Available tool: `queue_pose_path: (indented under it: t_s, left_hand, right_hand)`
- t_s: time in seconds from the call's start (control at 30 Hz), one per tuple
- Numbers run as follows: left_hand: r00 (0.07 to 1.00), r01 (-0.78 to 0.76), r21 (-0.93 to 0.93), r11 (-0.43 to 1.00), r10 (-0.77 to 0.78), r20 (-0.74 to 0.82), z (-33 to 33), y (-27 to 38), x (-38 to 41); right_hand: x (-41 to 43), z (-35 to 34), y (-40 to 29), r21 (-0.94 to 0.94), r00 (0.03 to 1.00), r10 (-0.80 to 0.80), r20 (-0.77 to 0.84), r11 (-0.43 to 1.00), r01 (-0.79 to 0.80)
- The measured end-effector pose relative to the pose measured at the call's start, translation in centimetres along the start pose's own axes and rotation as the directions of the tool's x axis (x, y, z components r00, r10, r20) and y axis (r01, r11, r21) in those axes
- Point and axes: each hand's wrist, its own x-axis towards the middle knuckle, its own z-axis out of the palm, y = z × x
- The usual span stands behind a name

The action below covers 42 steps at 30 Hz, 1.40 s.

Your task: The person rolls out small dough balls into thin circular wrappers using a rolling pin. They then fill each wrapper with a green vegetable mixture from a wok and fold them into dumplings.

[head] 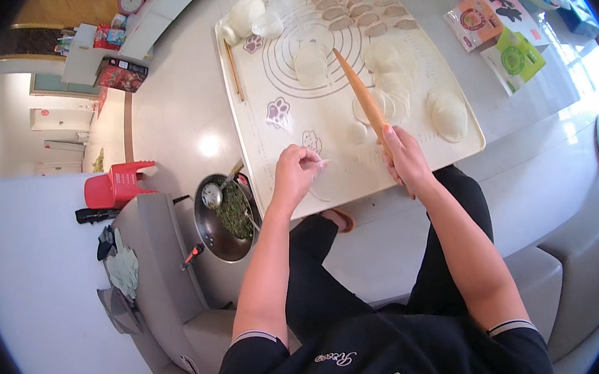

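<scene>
My right hand point(404, 158) is closed around a tapered wooden rolling pin point(363, 91), which points away over the pale pastry mat point(292, 106). With its fingertips together, my left hand point(298, 171) is at the mat's near side, above a thin dough round point(322, 187); it may be touching the edge, which I cannot tell. A small dough piece point(357, 133) lies left of the rolling pin. Overlapping dough wrappers point(392, 83) are spread to its right, more wrappers point(448, 116) near the right edge, and others point(311, 64) at the middle. Rows of filled dumplings point(358, 5) occupy the far right.
A large dough lump point(246, 12) and wooden chopsticks point(234, 71) lie at the mat's left. Below the table's left edge, a wok point(211, 236) holds chopped green filling and a metal ladle point(212, 195). A red plastic stool point(115, 186) and grey sofa point(157, 255) stand farther left.
</scene>
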Motion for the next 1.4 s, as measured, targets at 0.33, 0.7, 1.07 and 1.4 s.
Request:
queue_pose_path:
  t_s: [0.33, 0.7, 1.07, 1.4]
  left_hand:
    - [0.745, -0.160, -0.105, 0.982, 0.050, -0.665, 1.2, 1.2, 12.9]
    - [0.988, -0.151, 0.378, 0.913, 0.147, 0.039, 7.2, 4.4, -0.8]
    - [0.898, -0.302, 0.201, 0.932, 0.349, -0.269, 0.3, -2.9, -4.8]
    - [0.956, -0.236, 0.379, 0.895, 0.284, -0.078, 2.2, -1.4, -0.1]
  right_hand:
    - [-0.1, 0.3, -0.9, 0.124, 0.999, -0.020, -0.031, 0.992, 0.024]
    - [0.4, -0.2, -0.5, 0.150, 0.990, -0.054, -0.132, 0.986, 0.074]
    - [-1.8, 2.3, 0.2, -0.815, 0.855, -0.214, 0.473, 0.263, 0.516]
    - [-0.6, 1.6, 1.3, -0.794, 0.730, -0.334, 0.596, -0.111, 0.597]
